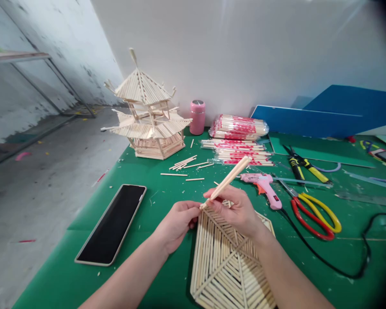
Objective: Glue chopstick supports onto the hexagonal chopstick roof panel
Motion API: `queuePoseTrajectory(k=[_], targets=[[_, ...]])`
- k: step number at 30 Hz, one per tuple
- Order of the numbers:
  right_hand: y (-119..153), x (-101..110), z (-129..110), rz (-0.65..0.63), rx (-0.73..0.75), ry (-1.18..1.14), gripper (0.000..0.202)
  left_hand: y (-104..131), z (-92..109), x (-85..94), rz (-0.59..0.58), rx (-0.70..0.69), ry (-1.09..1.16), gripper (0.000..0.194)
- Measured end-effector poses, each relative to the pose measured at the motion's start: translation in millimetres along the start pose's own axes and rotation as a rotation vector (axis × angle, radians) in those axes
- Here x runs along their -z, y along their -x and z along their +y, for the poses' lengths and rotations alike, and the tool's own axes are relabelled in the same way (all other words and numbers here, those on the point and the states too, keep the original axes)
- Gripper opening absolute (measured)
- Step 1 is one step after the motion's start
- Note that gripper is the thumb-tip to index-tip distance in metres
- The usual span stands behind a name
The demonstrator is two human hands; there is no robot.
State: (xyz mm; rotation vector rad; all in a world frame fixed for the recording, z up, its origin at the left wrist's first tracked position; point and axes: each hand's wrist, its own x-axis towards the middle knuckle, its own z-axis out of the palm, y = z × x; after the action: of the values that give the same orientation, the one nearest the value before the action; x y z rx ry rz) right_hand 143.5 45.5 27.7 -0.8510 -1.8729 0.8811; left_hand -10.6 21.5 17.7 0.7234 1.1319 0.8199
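Right hand (236, 210) closed in a pinch round a slim bundle of sticks (230, 177), which slants up and away, its lower end at the far left corner of the slatted panel (214, 251). Left hand (179, 221) at that same corner, fingers curled in; cannot tell whether they clasp panel or stick ends. Panel lies on the green table (162, 279), below both hands, partly covered by the right forearm. Glue gun (270, 193) just right of the bundle, scissors (296, 198) beside it. Phone (111, 225) to the left; stick pagoda (156, 131) stands beyond.
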Motion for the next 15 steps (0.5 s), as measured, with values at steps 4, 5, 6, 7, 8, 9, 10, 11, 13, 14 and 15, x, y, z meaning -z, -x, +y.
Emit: queuePoseTrajectory(k=[4,5,6,7,8,9,10,11,13,14,15], targets=[[-0.2,0.7,-2.6,-0.005,0.010,0.010,0.013,-0.9,2.1,2.3,0.000,0.050,0.063,0.006],[-0.1,0.7,-3.1,-0.008,0.012,0.013,0.013,-1.2,2.4,2.8,0.000,0.062,0.075,0.005],[0.0,0.6,-3.5,-0.009,0.015,0.014,0.013,-1.3,2.7,3.3,0.000,0.074,0.087,0.005],[0.1,0.6,-3.9,-0.009,0.018,0.014,0.013,-1.5,2.9,3.7,-0.001,0.085,0.097,0.005],[0.2,0.5,-4.1,-0.007,0.020,0.014,0.013,-1.5,2.9,4.2,-0.002,0.094,0.107,0.005],[0.3,0.4,-4.3,-0.006,0.021,0.014,0.013,-1.6,2.9,4.7,-0.004,0.101,0.117,0.006],[0.3,0.3,-4.4,-0.006,0.023,0.015,0.013,-1.7,2.7,5.1,-0.007,0.105,0.128,0.007],[0.3,0.2,-4.4,-0.007,0.024,0.016,0.014,-1.8,2.5,5.4,-0.009,0.106,0.138,0.008],[0.2,0.2,-4.4,-0.008,0.025,0.018,0.015,-2.3,1.6,6.0,-0.014,0.102,0.157,0.010],[0.2,0.1,-4.5,-0.010,0.027,0.017,0.015,-2.7,1.1,6.2,-0.017,0.099,0.163,0.011],[0.2,0.1,-4.7,-0.011,0.028,0.016,0.016,-3.1,0.7,6.3,-0.020,0.096,0.167,0.012]])
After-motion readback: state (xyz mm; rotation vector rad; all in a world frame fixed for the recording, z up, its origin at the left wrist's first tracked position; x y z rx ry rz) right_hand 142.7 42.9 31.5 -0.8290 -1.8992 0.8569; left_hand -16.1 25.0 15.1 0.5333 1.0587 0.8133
